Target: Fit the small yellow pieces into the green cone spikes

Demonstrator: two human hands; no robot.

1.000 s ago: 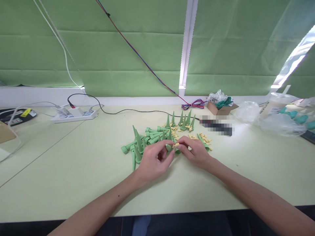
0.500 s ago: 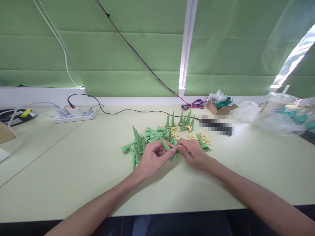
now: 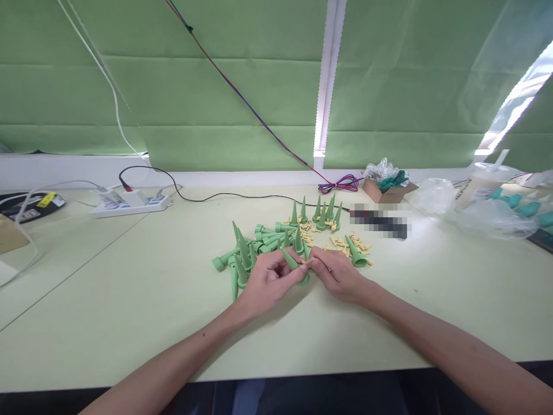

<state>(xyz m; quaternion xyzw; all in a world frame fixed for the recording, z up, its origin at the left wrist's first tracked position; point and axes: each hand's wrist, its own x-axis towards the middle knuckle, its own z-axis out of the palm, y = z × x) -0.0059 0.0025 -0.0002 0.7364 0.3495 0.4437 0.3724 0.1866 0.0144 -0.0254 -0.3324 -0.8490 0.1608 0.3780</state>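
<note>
My left hand (image 3: 273, 275) is closed round a green plastic spike (image 3: 289, 259), a hollow cone whose tip leans up and to the left. In my right hand (image 3: 339, 274) a small yellow valve (image 3: 306, 262) is pinched between thumb and fingers, against the side of that spike. Just behind and left of my hands lies a pile of green spikes (image 3: 244, 251), some upright and some on their sides. Small yellow valves (image 3: 341, 243) are strewn behind my right hand, and one green spike (image 3: 356, 252) rests among them.
Several green spikes (image 3: 330, 208) stand upright farther back. A cardboard box (image 3: 384, 193) holds green pieces and clear wrap. At right are a drink cup (image 3: 474, 183) and plastic bags (image 3: 495, 221); at left, a power strip (image 3: 129, 206). A black cable (image 3: 242, 196) crosses the table.
My hands hold nearly the same place. The spike and the yellow valve have turned slightly, and the valve's round end now shows beside the spike.
</note>
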